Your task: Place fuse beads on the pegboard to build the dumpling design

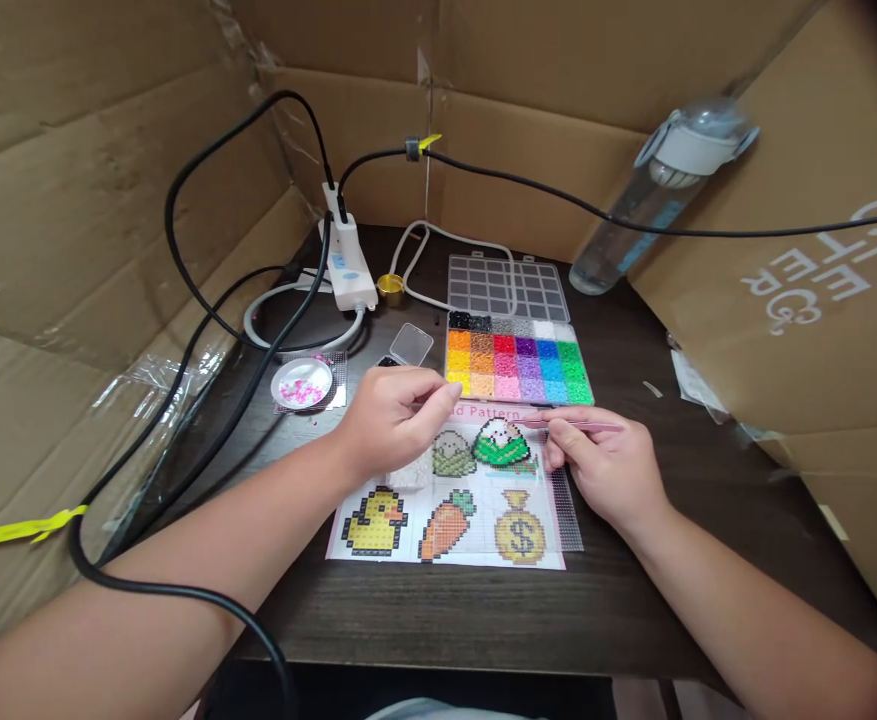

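Tweezers ×1, right hand grip clamped | left hand grip: can't tell | pattern sheet ×1

Brown cardboard walls on three sides, dark wood-grain tabletop, clear tape at left, pale lettering at right
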### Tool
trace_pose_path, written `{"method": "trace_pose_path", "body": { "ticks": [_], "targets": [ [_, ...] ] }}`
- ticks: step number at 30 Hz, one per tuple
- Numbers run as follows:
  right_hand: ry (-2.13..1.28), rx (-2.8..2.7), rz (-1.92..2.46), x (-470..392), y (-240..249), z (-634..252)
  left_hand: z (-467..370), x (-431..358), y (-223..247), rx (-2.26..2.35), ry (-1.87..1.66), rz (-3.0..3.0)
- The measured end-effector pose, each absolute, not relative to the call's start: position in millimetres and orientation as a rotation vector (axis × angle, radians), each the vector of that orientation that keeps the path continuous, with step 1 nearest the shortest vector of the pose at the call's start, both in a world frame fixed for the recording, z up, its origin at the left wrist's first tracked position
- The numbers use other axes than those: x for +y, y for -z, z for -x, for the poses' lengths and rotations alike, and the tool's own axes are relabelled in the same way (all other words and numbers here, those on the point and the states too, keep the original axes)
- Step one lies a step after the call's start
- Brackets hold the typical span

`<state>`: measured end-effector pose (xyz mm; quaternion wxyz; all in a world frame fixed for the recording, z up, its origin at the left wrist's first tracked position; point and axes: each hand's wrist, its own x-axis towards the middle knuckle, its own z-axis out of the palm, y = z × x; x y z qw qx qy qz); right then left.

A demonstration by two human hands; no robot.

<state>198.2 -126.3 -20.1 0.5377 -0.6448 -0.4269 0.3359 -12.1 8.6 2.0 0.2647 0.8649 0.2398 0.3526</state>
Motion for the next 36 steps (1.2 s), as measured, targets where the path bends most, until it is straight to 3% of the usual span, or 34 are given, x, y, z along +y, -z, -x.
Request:
{"method": "trace_pose_path", "body": {
  "ticks": [36],
  "targets": [
    [-0.799,-1.027,1.508,-127.9,24.0,-199.3,11.7,7.0,-2.8,0.638,-0.977,-2.33]
  ]
}}
